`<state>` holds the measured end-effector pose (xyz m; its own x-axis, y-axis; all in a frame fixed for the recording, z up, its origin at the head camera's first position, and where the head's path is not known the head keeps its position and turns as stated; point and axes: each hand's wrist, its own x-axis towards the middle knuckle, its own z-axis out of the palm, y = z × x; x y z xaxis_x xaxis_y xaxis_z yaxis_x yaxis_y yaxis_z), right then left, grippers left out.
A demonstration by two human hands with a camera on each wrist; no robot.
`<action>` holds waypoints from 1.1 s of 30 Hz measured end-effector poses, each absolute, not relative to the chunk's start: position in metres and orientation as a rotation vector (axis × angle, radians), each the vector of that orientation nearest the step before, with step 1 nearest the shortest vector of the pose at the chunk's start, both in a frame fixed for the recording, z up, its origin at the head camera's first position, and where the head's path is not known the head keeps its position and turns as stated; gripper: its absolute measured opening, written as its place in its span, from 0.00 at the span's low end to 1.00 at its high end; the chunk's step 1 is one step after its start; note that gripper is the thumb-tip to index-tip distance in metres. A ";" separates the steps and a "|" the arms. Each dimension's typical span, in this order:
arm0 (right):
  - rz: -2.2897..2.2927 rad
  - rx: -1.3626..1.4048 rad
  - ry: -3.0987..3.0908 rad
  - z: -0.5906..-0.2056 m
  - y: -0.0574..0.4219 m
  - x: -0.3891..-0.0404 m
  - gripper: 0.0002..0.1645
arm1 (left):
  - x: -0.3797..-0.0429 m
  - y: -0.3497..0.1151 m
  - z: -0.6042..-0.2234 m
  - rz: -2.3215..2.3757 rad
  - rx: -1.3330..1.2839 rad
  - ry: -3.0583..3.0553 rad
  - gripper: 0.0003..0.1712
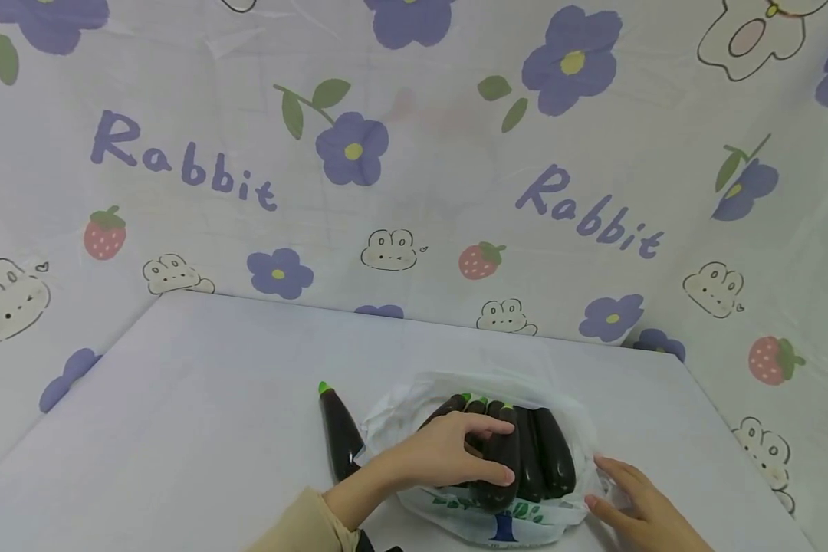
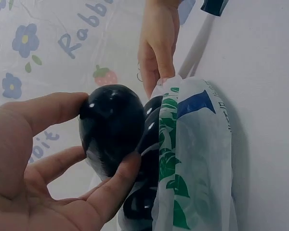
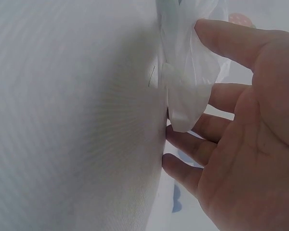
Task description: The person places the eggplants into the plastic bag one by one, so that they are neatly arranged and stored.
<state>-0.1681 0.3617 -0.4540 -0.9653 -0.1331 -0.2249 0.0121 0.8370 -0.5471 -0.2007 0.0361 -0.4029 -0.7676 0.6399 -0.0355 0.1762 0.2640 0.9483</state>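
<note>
My left hand [image 1: 441, 452] holds a dark, glossy eggplant [image 1: 502, 460] with a green stem tip, thumb and fingers on opposite sides of it. In the left wrist view the rounded end of this eggplant [image 2: 113, 125] faces the camera. It lies over several other eggplants [image 1: 555, 452] in a white plastic bag [image 1: 455, 520], printed with green leaves and a blue shape. At the bag's right side, my right hand [image 1: 638, 506] touches the plastic with fingers spread. The right wrist view has a loose bag corner [image 3: 190, 91] between the thumb and fingers, fingertips at the table surface.
A single eggplant [image 1: 340, 433] lies outside the bag on its left, partly behind my left forearm. A white table [image 1: 200, 399] extends around the bag. Behind it hangs a cloth [image 1: 421, 192] printed with rabbits, flowers and strawberries. Something small and dark [image 1: 364, 541] shows near my left sleeve.
</note>
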 end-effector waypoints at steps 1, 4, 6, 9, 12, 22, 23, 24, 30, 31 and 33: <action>-0.829 -0.095 2.763 -0.454 0.362 -0.168 0.47 | -0.201 0.038 -0.403 1.503 0.738 2.152 0.31; -0.830 -0.101 2.770 -0.455 0.362 -0.168 0.47 | -0.204 0.044 -0.403 1.470 0.728 2.227 0.31; -0.826 -0.102 2.774 -0.455 0.361 -0.167 0.47 | -0.205 0.047 -0.404 1.451 0.724 2.273 0.31; -0.819 -0.102 2.779 -0.455 0.361 -0.168 0.47 | -0.206 0.051 -0.405 1.446 0.714 2.314 0.31; -0.815 -0.098 2.778 -0.455 0.360 -0.168 0.47 | -0.208 0.054 -0.408 1.463 0.706 2.334 0.30; -0.817 -0.109 2.780 -0.456 0.362 -0.168 0.46 | -0.209 0.062 -0.417 1.552 0.705 2.412 0.31; -0.819 -0.117 2.784 -0.456 0.362 -0.168 0.46 | -0.209 0.063 -0.417 1.557 0.701 2.416 0.32; -0.820 -0.125 2.788 -0.456 0.362 -0.168 0.46 | -0.208 0.062 -0.417 1.562 0.695 2.416 0.32; -0.820 -0.158 2.803 -0.456 0.363 -0.167 0.45 | -0.205 0.055 -0.415 1.595 0.656 2.418 0.32; -0.818 -0.152 2.799 -0.456 0.363 -0.167 0.45 | -0.203 0.053 -0.414 1.610 0.655 2.416 0.32; -0.808 -0.126 2.788 -0.455 0.362 -0.168 0.45 | -0.200 0.047 -0.411 1.644 0.666 2.419 0.31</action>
<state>-0.1678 0.3620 -0.4552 -0.9686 -0.1470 -0.2007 -0.0168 0.8437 -0.5366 -0.2001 0.0470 -0.4111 -0.8919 0.4336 0.1286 0.2791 0.3041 0.9108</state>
